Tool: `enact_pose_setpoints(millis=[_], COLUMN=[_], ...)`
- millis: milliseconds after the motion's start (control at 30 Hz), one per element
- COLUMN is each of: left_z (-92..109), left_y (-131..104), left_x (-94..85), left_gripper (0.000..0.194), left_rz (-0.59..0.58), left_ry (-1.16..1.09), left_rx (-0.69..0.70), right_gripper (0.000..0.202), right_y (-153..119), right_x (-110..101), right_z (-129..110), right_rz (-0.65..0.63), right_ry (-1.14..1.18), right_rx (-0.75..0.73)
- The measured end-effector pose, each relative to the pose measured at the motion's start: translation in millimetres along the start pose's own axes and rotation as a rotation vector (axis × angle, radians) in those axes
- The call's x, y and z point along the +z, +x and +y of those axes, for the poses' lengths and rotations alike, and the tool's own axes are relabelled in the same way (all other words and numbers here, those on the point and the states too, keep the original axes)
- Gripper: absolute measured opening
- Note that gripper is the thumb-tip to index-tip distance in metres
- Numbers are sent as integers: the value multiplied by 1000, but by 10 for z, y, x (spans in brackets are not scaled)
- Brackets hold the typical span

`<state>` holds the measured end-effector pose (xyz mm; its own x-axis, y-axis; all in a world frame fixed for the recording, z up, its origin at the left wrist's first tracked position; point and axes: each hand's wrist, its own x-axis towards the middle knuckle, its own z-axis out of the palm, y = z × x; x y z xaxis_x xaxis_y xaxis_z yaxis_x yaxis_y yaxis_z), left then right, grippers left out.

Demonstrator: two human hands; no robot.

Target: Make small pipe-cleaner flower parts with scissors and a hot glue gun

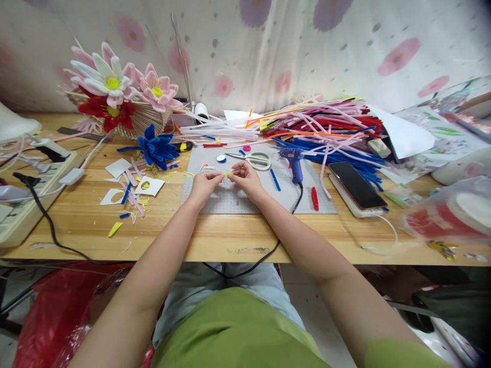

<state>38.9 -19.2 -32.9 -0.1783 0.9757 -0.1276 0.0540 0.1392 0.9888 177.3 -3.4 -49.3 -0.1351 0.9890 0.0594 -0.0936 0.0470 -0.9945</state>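
Observation:
Over the grey cutting mat (245, 202), my left hand (206, 186) and my right hand (247, 179) meet, fingertips almost touching. Both pinch a small yellow piece (225, 175) between them; its exact kind is too small to tell. Just beyond the fingers lie silver-handled scissors (260, 160), a blue-and-white round disc (221, 159) and a small pink round piece (246, 148). A blue hot glue gun (293, 162) rests right of my right hand, near a short blue pipe-cleaner piece (275, 179) and a red clip-like object (315, 198).
Fuzzy flowers (112, 84) in a fan-shaped holder and a blue flower (155, 146) stand at left, near paper scraps (150, 186). Pipe cleaners (318, 125) pile up behind the mat. A phone (356, 185), bagged cup (448, 214) and power strip (42, 189) flank the work area.

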Motion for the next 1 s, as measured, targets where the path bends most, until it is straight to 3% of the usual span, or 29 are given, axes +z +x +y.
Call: enact_pose_setpoints(millis=[233,400,600,1000], left_z=[22,74,42,-10], left_y=[219,355,323,269], left_x=[15,200,362,275], left_gripper=[11,15,21,20], left_rz=[32,47,55,47], left_ry=[-70,-162,-201,-223], left_rx=[-8,-54,-80,-75], right_gripper=[41,39,43,44], right_y=[55,247,411,306], right_x=[-47,-144,-145,-117], right_z=[-55,-107,-46,48], right_rz=[108,74,122,125], right_ry=[71,114,114,109], right_rx=[45,170,54,-23])
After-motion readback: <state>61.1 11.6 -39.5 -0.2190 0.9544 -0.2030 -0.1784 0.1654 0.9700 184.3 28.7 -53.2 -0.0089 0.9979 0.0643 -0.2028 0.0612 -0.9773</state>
